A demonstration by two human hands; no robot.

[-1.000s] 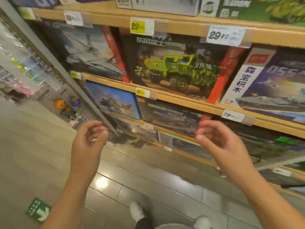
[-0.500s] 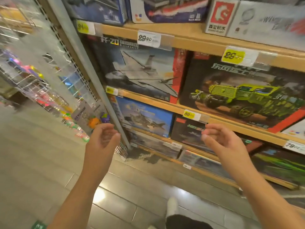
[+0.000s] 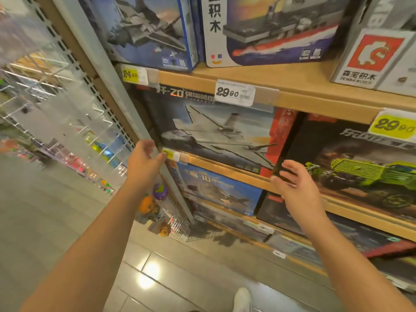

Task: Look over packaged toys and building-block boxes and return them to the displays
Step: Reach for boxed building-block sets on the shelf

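As both hands, left (image 3: 144, 162) & right (image 3: 295, 184), hung empty w/ fingers spread, the jet box (image 3: 216, 136) stood on its shelf (image 3: 247, 176) between them; best gripped by both side edges, pulled straight out.

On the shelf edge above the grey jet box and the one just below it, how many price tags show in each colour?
Yellow price tags: 3
White price tags: 1
Total: 4
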